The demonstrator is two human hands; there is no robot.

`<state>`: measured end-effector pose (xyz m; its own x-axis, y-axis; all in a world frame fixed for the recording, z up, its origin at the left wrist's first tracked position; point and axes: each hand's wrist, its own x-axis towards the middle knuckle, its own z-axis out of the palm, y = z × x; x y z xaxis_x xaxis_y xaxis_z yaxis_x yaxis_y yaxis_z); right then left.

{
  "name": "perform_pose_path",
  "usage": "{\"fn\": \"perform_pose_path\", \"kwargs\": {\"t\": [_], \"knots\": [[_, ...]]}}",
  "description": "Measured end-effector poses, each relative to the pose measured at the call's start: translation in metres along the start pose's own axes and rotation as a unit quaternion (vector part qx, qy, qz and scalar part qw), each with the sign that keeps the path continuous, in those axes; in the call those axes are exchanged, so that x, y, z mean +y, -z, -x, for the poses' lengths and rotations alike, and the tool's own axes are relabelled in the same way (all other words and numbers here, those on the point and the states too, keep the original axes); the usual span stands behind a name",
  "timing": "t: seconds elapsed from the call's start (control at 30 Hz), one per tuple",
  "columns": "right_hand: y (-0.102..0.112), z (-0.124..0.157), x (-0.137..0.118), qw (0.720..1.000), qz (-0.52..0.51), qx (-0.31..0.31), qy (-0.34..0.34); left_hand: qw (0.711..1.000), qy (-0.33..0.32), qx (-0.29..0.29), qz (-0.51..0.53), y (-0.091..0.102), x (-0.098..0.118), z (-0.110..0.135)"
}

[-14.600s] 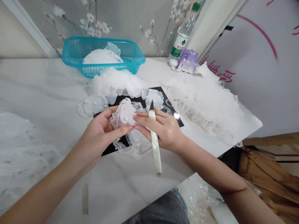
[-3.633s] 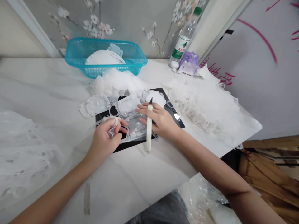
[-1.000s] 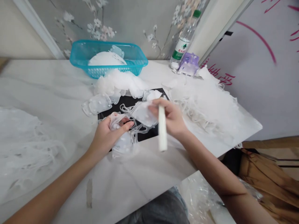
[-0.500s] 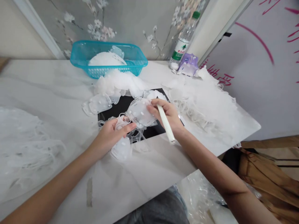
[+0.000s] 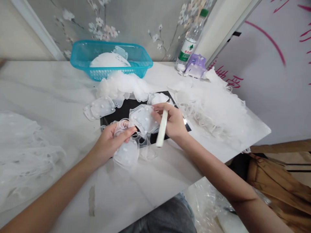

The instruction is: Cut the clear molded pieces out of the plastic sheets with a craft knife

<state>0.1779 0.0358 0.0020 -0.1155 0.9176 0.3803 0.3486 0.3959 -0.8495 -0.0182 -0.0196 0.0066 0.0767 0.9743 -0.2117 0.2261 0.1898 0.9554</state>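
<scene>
Left hand [image 5: 109,139] pinches clear strips [image 5: 120,126] over the mat's [image 5: 121,113] near-left part. Right hand [image 5: 173,122] grasps translucent piece [image 5: 143,118] above the mat; knife [image 5: 162,128] lodged in same hand, presumably sparing thumb and fingertip for the piece.

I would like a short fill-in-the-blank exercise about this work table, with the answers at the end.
1. The knife is in the person's ____ hand.
2. Below the clear plastic pieces lies a ____ sheet.
3. The bottle has a ____ cap.

Missing words: right; black; green.
</scene>
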Motion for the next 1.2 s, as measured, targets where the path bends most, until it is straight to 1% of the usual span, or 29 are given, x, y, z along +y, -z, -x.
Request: {"fn": "perform_pose_path", "kwargs": {"t": [0.07, 0.1, 0.13, 0.2, 0.27, 0.33, 0.37, 0.4, 0.43, 0.47, 0.5, 0.57, 0.63, 0.67, 0.7, 0.77, 0.87, 0.97, 1.03, 1.1, 1.17, 1.2], "knots": [[-0.001, 0.004, -0.005, 0.996, 0.053, 0.028, 0.069, 0.999, 0.011, 0.002, 0.029, -0.002, 0.000, 0.001], [-0.003, 0.007, -0.008, 0.994, 0.063, 0.018, 0.093, 0.999, 0.010, 0.000, 0.034, -0.002, 0.000, 0.001], [-0.004, 0.010, -0.011, 0.993, 0.059, -0.015, 0.106, 1.000, 0.004, -0.003, 0.028, -0.003, 0.000, 0.001], [-0.009, 0.016, -0.016, 0.989, 0.030, -0.101, 0.103, 1.000, -0.014, -0.007, 0.001, -0.004, 0.001, 0.001], [-0.014, 0.020, -0.018, 0.984, 0.007, -0.154, 0.093, 0.999, -0.028, -0.007, -0.016, -0.004, 0.000, 0.000], [-0.015, 0.020, -0.018, 0.982, 0.004, -0.169, 0.087, 0.999, -0.040, -0.009, -0.027, -0.004, 0.000, 0.000], [-0.013, 0.018, -0.017, 0.984, 0.007, -0.159, 0.078, 0.998, -0.047, -0.009, -0.037, -0.004, 0.000, 0.000], [-0.009, 0.015, -0.015, 0.989, 0.011, -0.132, 0.065, 0.998, -0.050, -0.009, -0.049, -0.004, 0.000, 0.000], [-0.003, 0.010, -0.013, 0.995, 0.016, -0.082, 0.049, 0.997, -0.049, -0.006, -0.060, -0.004, 0.000, 0.000], [0.005, 0.004, -0.009, 0.999, 0.017, -0.010, 0.030, 0.997, -0.044, -0.005, -0.070, -0.004, 0.000, 0.000], [0.014, -0.002, -0.004, 0.997, 0.013, 0.076, 0.012, 0.996, -0.038, -0.004, -0.078, -0.004, 0.001, 0.001], [0.034, -0.016, 0.006, 0.972, -0.012, 0.233, -0.024, 0.995, -0.028, -0.012, -0.090, -0.004, 0.002, 0.001], [0.052, -0.027, 0.016, 0.943, -0.025, 0.330, -0.042, 0.995, -0.025, -0.025, -0.098, -0.004, 0.003, 0.002], [0.058, -0.031, 0.019, 0.933, -0.025, 0.356, -0.043, 0.994, -0.026, -0.033, -0.099, -0.003, 0.003, 0.002], [0.061, -0.033, 0.021, 0.928, -0.024, 0.370, -0.045, 0.994, -0.027, -0.036, -0.097, -0.003, 0.003, 0.002], [0.063, -0.035, 0.021, 0.925, -0.029, 0.376, -0.051, 0.994, -0.031, -0.039, -0.096, -0.003, 0.004, 0.002], [0.059, -0.033, 0.016, 0.921, -0.066, 0.378, -0.069, 0.992, -0.051, -0.041, -0.112, -0.004, 0.006, 0.001], [0.053, -0.031, 0.012, 0.915, -0.108, 0.382, -0.077, 0.985, -0.063, -0.063, -0.146, -0.004, 0.007, 0.000], [0.052, -0.031, 0.011, 0.911, -0.116, 0.390, -0.071, 0.976, -0.079, -0.088, -0.184, -0.003, 0.006, -0.001], [0.055, -0.033, 0.012, 0.907, -0.113, 0.401, -0.059, 0.959, -0.102, -0.116, -0.237, -0.002, 0.004, -0.002], [0.062, -0.036, 0.014, 0.893, -0.113, 0.434, -0.047, 0.941, -0.125, -0.124, -0.290, -0.001, 0.002, -0.002], [0.067, -0.038, 0.016, 0.880, -0.109, 0.460, -0.040, 0.933, -0.137, -0.124, -0.308, 0.000, 0.001, -0.002]]}}
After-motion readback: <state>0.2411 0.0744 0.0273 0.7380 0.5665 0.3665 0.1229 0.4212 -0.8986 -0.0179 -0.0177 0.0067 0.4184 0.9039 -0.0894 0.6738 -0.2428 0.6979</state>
